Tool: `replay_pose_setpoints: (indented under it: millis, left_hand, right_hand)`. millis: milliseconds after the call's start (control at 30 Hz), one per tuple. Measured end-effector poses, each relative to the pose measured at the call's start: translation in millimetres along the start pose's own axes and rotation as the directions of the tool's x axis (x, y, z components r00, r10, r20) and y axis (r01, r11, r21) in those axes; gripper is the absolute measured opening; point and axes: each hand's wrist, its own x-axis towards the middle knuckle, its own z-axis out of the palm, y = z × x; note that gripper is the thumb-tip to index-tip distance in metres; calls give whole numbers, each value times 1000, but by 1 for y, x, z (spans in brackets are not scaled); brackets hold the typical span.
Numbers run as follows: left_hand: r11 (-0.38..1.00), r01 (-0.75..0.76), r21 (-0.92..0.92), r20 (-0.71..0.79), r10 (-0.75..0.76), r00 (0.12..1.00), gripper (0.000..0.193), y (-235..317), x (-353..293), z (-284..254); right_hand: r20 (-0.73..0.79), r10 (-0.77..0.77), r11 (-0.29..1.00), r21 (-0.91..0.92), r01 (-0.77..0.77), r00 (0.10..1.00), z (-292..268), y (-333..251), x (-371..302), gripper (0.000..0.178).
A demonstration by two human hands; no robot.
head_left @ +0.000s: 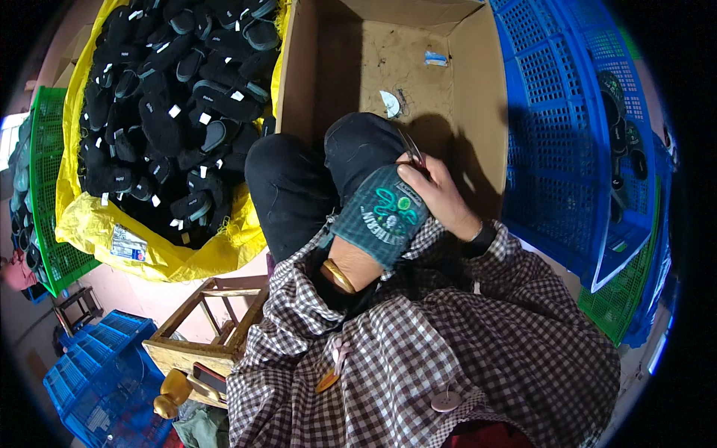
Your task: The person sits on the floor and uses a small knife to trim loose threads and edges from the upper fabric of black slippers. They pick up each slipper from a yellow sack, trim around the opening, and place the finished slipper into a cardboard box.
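A teal ribbed fabric piece (379,213) with green and white embroidery is pulled over my left hand (352,263) like a sleeve. Only the wrist shows below it, with a gold bangle, so the fingers are hidden. At the fabric's upper right end, my right hand (441,196) grips small metal scissors (411,146), blades pointing up and away. Its fingers are closed and rest against the edge of the fabric. Whether the blades touch any thread cannot be made out.
An open cardboard box (478,112) stands ahead, holding scraps and loose threads. Left of it, a yellow sack (160,261) is heaped with black slippers. Blue plastic crates (556,157) line the right side. A wooden stool (205,340) and another blue crate (112,373) sit at lower left.
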Motion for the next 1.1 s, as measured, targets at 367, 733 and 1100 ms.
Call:
replay_pose_setpoints:
  millis: [367,733,1100]
  left_hand:
    - [925,105,-364,-280,-217,935,42,10,-92,-69]
    - [50,108,-993,32,-761,649,51,16,-57,-62]
    - [65,109,-992,17,-779,626,41,4,-75,-65]
  right_hand:
    - [-163,248,853,503,-136,955,-7,7,-5,17]
    - [-143,290,850,493,-185,946,-26,-13,-20,33]
    - [-27,220,859,480,-180,975,-40,-11,-28,21]
